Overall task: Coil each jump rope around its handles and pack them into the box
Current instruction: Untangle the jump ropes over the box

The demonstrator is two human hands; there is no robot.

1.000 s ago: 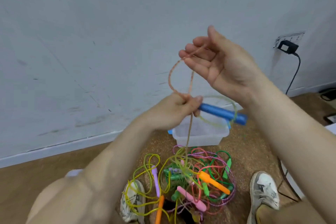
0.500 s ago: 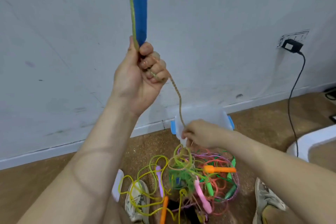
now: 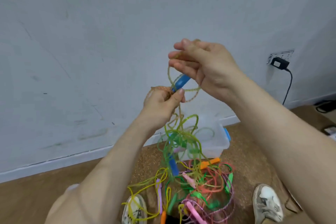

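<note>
My left hand (image 3: 161,101) grips one blue handle (image 3: 181,82) of a jump rope, with several turns of its yellow-orange cord bunched in the fist. My right hand (image 3: 200,65) is just above it, fingers curled around a loop of that cord (image 3: 170,72). The rest of the cord hangs down in a tangle, and the rope's second blue handle (image 3: 172,164) dangles in it above the floor. A clear plastic box (image 3: 216,141) with blue clips stands by the wall behind the tangle. A pile of other jump ropes (image 3: 203,187) in several colours lies on the floor.
My two shoes, left (image 3: 135,209) and right (image 3: 267,203), flank the rope pile on a cork mat. A grey wall rises close behind the box. A charger (image 3: 279,63) with a black cable is plugged into the wall socket at the right.
My left hand came down from high overhead with the blue handle to chest height. My right hand rose from the pile, lifting the cord and the second blue handle off the floor.
</note>
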